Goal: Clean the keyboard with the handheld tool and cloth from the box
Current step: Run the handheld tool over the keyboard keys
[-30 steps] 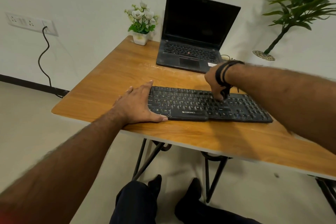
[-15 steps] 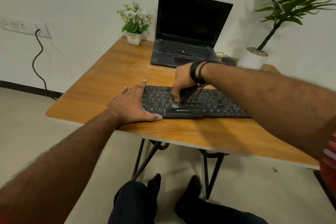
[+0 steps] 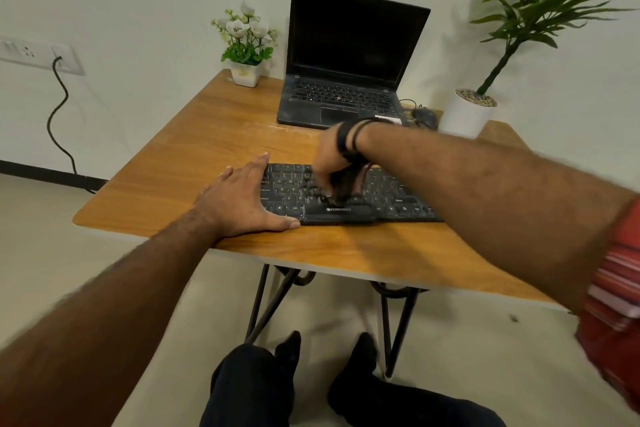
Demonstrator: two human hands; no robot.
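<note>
Keyboard (image 3: 349,196), black and flat, lies along the near part of the wooden bench (image 3: 194,149), its front edge close to the bench's front lip. The left hand (image 3: 239,203) rests palm down with fingers spread wide, its thumb along the keyboard's front-left corner and its fingertips at the left edge, pinning it. The right hand (image 3: 334,163) reaches across from the right, wrist bent down, fingers pinched narrow around a dark handheld tool (image 3: 341,189) whose tip meets the keys just above the space bar; motion blur hides the tool's exact shape. Dark bands circle the right wrist.

Compared with a second ago, the right hand has travelled from the keyboard's right half to its left-middle, and half a second ago it was already near this spot. The left hand has kept its place.

Behind the keyboard an open laptop (image 3: 346,59) with a dark screen stands at the back of the bench. A small white pot of flowers (image 3: 246,42) sits to its left, a mouse (image 3: 424,118) and a tall potted plant (image 3: 467,114) to its right. The right forearm covers the keyboard's right end.
</note>
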